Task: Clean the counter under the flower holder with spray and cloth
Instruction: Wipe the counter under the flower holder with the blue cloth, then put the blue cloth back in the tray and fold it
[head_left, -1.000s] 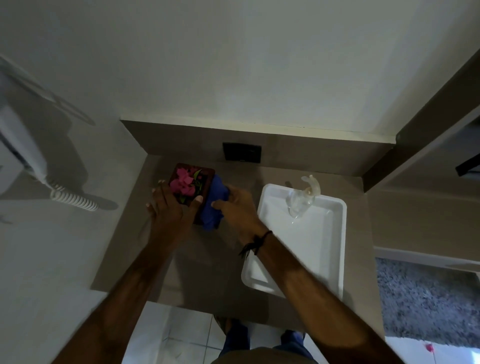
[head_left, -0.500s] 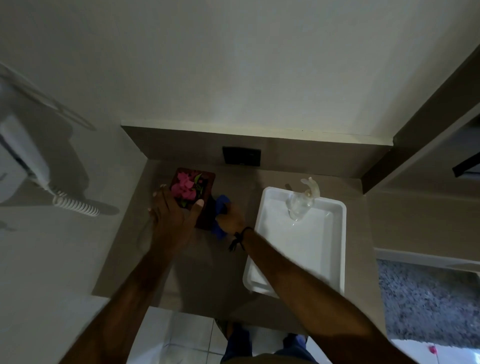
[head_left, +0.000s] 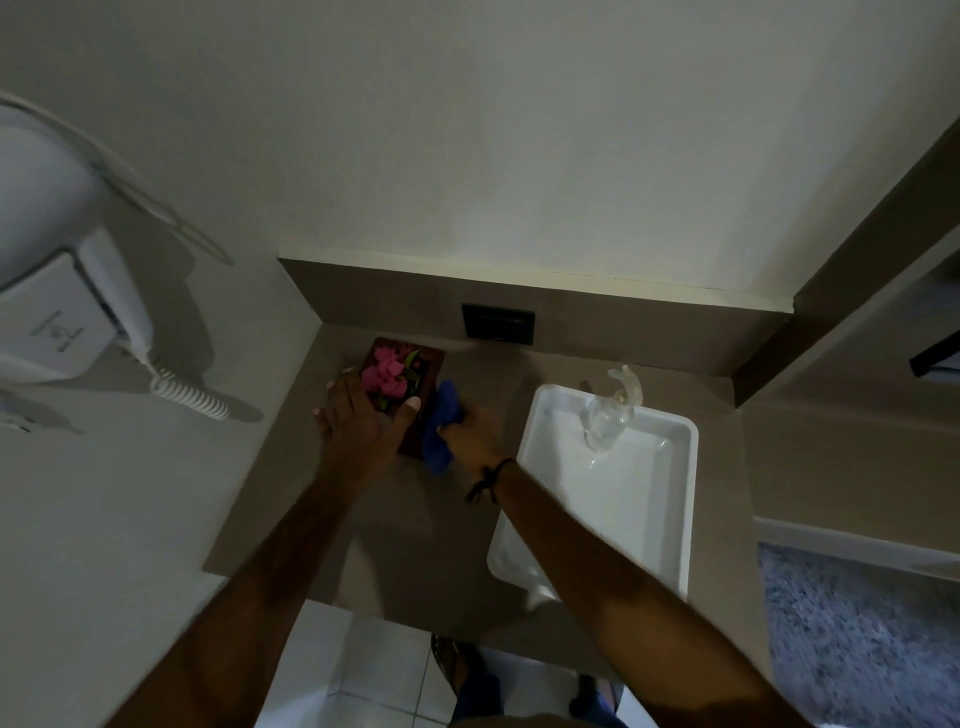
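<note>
Head view, looking down at a brown counter (head_left: 311, 499) set in a corner, dim light. The flower holder (head_left: 410, 387), a dark wooden box with pink blossoms and green leaves, sits at the back left of the counter, near the wall. The left hand (head_left: 358, 421) grasps the holder from its near left side, thumb pressed along the right edge, fingers wrapped round the left edge. Whether the holder is lifted or resting flat cannot be told.

The right hand (head_left: 470, 428) is clenched on a blue cloth (head_left: 441, 426), bunched up, just beside the holder's right edge and touching it, down on the counter. A dark cord bracelet (head_left: 485, 480) rings the right wrist.

To the right, a white tray (head_left: 670, 519) lies on the counter with a clear spray bottle (head_left: 610, 415) at its far end, apart from both hands. A black wall plate (head_left: 498, 323) sits on the backsplash. A white wall-mounted hair dryer (head_left: 62, 322) with coiled cord hangs at left.
</note>
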